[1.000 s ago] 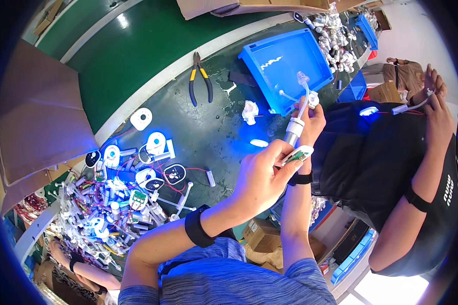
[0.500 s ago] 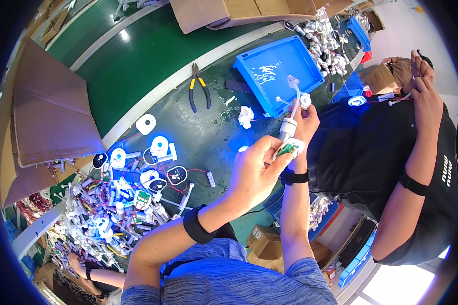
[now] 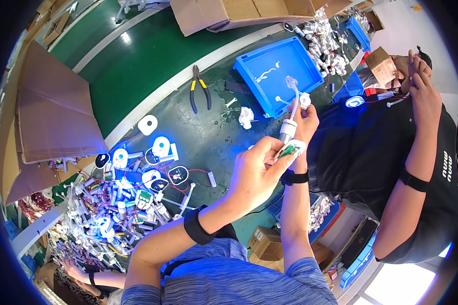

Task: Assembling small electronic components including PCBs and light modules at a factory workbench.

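Note:
In front of my body, my left hand (image 3: 254, 175) is closed on a white housing with a green circuit board (image 3: 290, 150). A silver cylinder with a white cap (image 3: 288, 128), which looks like a small pump motor, stands up from it. From the cap a clear tube (image 3: 296, 96) runs toward the blue tray. Just beyond, my right hand (image 3: 306, 124) is closed around the tube and a small white fitting (image 3: 305, 100); its fingers are partly hidden behind the parts. Black bands circle both of my wrists.
Black-and-yellow pliers (image 3: 199, 91) lie on the dark table left of the blue tray (image 3: 249, 84). A heap of motors, wires and white housings (image 3: 122, 208), some glowing blue, covers the left side. A co-worker in black (image 3: 387, 147) stands close on my right. Another person's hand (image 3: 76, 272) reaches in lower left.
My hands and the parts in them have hardly moved. The other person's hand at the lower left has shifted slightly, and a carton behind the co-worker at the right has tilted.

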### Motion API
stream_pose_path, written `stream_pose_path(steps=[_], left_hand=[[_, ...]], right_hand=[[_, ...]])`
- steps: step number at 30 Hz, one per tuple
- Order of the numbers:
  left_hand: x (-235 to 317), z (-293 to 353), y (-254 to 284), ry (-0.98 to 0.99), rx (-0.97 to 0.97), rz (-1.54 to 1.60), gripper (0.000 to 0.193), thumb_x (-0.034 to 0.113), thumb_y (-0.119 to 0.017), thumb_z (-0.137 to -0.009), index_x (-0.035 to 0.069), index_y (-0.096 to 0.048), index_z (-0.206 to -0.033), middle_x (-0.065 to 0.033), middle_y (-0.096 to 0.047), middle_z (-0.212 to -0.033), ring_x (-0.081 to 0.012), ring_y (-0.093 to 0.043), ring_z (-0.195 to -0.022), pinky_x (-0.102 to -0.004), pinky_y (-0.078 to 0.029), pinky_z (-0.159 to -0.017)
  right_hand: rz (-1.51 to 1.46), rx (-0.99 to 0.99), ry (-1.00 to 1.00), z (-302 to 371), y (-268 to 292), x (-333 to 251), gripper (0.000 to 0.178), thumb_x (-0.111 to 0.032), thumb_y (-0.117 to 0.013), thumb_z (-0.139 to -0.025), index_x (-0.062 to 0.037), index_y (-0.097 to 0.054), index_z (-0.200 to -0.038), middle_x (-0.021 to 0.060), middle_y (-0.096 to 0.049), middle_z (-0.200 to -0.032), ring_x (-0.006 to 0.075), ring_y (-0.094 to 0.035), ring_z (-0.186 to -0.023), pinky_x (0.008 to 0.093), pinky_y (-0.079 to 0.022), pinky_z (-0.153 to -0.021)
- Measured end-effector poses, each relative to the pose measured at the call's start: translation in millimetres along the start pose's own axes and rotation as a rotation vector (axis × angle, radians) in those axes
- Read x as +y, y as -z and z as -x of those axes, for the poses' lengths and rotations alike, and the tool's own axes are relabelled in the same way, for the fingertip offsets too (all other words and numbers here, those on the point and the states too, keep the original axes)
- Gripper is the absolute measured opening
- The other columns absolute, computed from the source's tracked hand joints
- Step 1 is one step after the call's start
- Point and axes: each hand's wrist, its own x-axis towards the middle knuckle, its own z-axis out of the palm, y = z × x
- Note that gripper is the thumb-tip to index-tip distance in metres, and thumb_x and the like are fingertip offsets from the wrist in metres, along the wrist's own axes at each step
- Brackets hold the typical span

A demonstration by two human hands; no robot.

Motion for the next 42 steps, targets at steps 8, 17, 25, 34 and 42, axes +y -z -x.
stream_pose_path(steps=[8,17,25,34,42], left_hand=[[2.7,5.3,-2.2,0.001,-0.019,-0.001,0.015,0.005,-0.058,-0.084,-0.003,-0.053,-0.095,-0.0065,-0.064,-0.086,-0.0064,-0.058,-0.078,-0.0208,-0.046,-0.069],[2.5,33.8,-8.0,-0.01,-0.023,-0.031,0.017,0.006,-0.059,-0.084,-0.004,-0.053,-0.096,-0.0048,-0.063,-0.083,-0.004,-0.055,-0.074,-0.0195,-0.044,-0.064],[3.3,62.2,-8.1,-0.027,0.06,-0.116,0.017,0.012,-0.061,-0.082,-0.002,-0.054,-0.09,-0.0089,-0.063,-0.077,-0.0102,-0.059,-0.067,-0.0229,-0.044,-0.056],[33.4,179.2,17.7,-0.041,0.016,-0.002,0.018,0.003,-0.058,-0.083,-0.004,-0.052,-0.099,-0.0098,-0.063,-0.091,-0.0108,-0.06,-0.083,-0.0216,-0.048,-0.072],[53.0,319.1,32.9,0.032,-0.049,0.012,0.019,0.005,-0.057,-0.084,-0.003,-0.052,-0.1,-0.0092,-0.063,-0.092,-0.0119,-0.061,-0.083,-0.0194,-0.047,-0.064]], right_hand=[[-0.025,-0.019,0.043,-0.6,3.2,6.0,0.018,-0.017,-0.062,-0.083,0.0003,-0.056,-0.085,0.0033,-0.059,-0.066,0.0047,-0.049,-0.05,0.0185,-0.037,-0.043],[-0.015,-0.051,0.043,31.8,7.7,-3.7,0.02,-0.019,-0.064,-0.08,-0.0001,-0.057,-0.082,0.0021,-0.056,-0.063,0.0058,-0.049,-0.049,0.0202,-0.036,-0.042],[-0.076,-0.054,0.038,45.3,16.5,12.3,0.014,-0.014,-0.062,-0.082,-0.0015,-0.056,-0.079,0.0018,-0.057,-0.065,0.006,-0.051,-0.052,0.0202,-0.037,-0.044],[-0.268,-0.193,-0.024,161.3,59.3,-62.3,0.014,-0.013,-0.059,-0.084,-0.0014,-0.052,-0.082,-0.0011,-0.055,-0.067,0.0027,-0.049,-0.052,0.0175,-0.035,-0.043],[-0.327,-0.194,-0.136,303.9,130.9,-81.3,0.012,-0.01,-0.059,-0.083,-0.0004,-0.052,-0.086,0.0016,-0.059,-0.069,0.0046,-0.052,-0.054,0.0182,-0.038,-0.046]])
